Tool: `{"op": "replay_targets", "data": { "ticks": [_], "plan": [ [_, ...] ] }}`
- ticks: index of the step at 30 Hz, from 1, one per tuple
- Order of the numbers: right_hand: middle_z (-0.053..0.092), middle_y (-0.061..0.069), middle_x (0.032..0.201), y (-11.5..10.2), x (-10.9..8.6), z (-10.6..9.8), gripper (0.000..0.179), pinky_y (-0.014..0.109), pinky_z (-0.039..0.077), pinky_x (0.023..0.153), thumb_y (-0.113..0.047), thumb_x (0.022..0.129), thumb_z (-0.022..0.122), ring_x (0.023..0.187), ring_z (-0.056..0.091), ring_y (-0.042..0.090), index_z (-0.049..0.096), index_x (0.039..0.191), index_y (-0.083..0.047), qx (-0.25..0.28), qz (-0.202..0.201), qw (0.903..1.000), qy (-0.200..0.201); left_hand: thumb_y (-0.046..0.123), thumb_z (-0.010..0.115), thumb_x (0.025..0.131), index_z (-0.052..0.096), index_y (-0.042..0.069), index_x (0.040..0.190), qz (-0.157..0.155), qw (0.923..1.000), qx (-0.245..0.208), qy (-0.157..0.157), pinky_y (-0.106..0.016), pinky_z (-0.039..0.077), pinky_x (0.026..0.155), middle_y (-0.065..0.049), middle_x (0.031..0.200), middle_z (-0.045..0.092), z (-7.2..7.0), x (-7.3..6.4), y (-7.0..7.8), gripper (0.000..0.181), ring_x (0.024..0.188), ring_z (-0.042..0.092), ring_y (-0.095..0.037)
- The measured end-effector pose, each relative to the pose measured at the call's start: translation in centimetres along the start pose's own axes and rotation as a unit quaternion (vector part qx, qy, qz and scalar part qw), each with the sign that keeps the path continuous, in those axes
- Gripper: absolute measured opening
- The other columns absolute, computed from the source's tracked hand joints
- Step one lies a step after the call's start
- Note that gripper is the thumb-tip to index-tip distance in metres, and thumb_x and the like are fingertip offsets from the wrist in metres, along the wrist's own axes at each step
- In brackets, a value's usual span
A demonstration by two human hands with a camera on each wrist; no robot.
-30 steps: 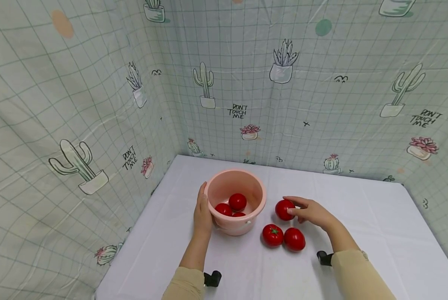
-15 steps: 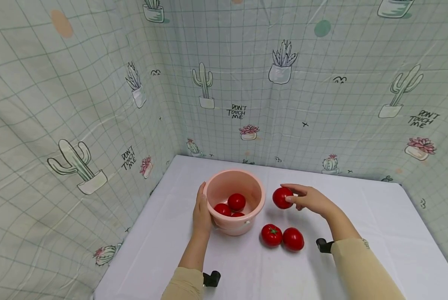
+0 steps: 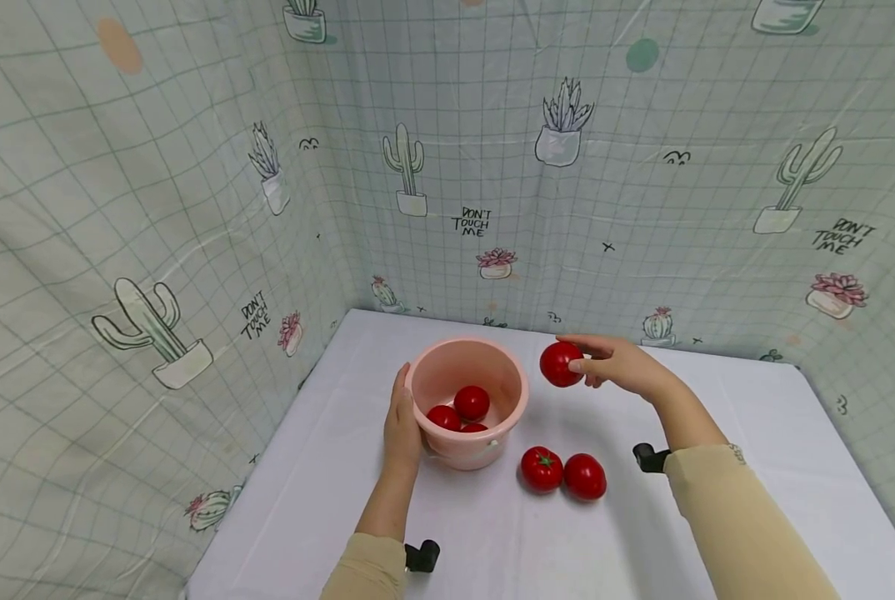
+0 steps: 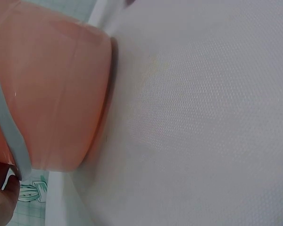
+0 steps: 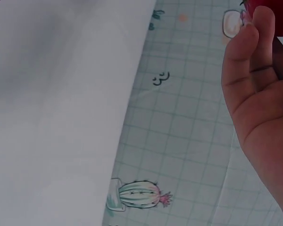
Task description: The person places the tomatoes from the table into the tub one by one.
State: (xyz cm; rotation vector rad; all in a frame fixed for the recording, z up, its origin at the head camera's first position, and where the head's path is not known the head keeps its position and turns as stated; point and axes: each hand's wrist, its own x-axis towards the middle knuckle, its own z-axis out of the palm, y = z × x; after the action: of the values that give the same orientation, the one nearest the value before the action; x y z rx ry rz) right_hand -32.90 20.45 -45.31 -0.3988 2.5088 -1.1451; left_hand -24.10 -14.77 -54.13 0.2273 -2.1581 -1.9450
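Note:
A pink bucket stands on the white table with several red tomatoes inside, one tomato lying toward its middle. My left hand rests along the bucket's outer left side, fingers stretched along the wall below the rim. In the left wrist view its fingertips show right at the pale bucket handle. Right of the bucket, my right hand pinches a tomato between thumb and fingers, raised over the table. The right wrist view shows only part of this tomato, at the top edge.
Two more tomatoes lie side by side in front, right of the bucket: one with a green stem star, the other a plain red tomato. A grid-patterned cloth with cactus drawings hangs behind and left of the table.
My right hand has lifted the tomato off the table, away from the other two, and carried it up and toward the back. The left hand and bucket keep their place.

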Motion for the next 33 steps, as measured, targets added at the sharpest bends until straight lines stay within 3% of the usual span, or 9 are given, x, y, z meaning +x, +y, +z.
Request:
{"op": "replay_targets", "data": {
  "ticks": [6, 20, 29, 33],
  "plan": [
    [0.066, 0.011, 0.105, -1.4, 0.5, -0.8, 0.061, 0.035, 0.051, 0.079, -0.054, 0.09, 0.065, 0.093, 0.061, 0.03, 0.047, 0.145, -0.037, -0.006, -0.011, 0.9999, -0.006, 0.055, 0.029, 0.104, 0.032, 0.059, 0.143, -0.009, 0.9999, -0.003, -0.004, -0.051, 0.033, 0.118, 0.026, 0.152, 0.037, 0.0, -0.1, -0.1, 0.04, 0.147, 0.032, -0.011],
    [0.067, 0.007, 0.105, -5.2, 1.8, -0.6, 0.058, 0.036, 0.054, 0.08, -0.055, 0.086, 0.068, 0.096, 0.061, 0.029, 0.052, 0.14, -0.041, -0.006, -0.035, 0.9993, -0.007, 0.056, 0.029, 0.103, 0.032, 0.059, 0.144, -0.009, 0.9999, -0.002, -0.004, -0.052, 0.032, 0.118, 0.026, 0.153, 0.037, -0.1, 0.0, -0.2, 0.041, 0.148, 0.032, -0.011],
    [0.069, 0.004, 0.104, -7.5, 3.2, 0.1, 0.058, 0.036, 0.054, 0.077, -0.054, 0.086, 0.069, 0.092, 0.063, 0.03, 0.054, 0.14, -0.038, -0.031, -0.062, 0.9968, -0.041, 0.056, 0.028, 0.104, 0.033, 0.057, 0.144, -0.002, 1.0, -0.001, -0.004, -0.053, 0.031, 0.119, 0.022, 0.154, 0.037, 0.0, 0.0, -0.1, 0.041, 0.148, 0.031, -0.013],
    [0.07, 0.001, 0.104, -8.8, 3.7, 0.4, 0.057, 0.036, 0.053, 0.078, -0.057, 0.085, 0.068, 0.091, 0.063, 0.026, 0.055, 0.138, -0.043, -0.054, -0.062, 0.9947, -0.062, 0.056, 0.028, 0.103, 0.032, 0.058, 0.144, -0.006, 1.0, 0.0, -0.006, -0.053, 0.031, 0.119, 0.023, 0.154, 0.037, 0.0, 0.0, 0.0, 0.041, 0.148, 0.031, -0.013]
  ]
}}
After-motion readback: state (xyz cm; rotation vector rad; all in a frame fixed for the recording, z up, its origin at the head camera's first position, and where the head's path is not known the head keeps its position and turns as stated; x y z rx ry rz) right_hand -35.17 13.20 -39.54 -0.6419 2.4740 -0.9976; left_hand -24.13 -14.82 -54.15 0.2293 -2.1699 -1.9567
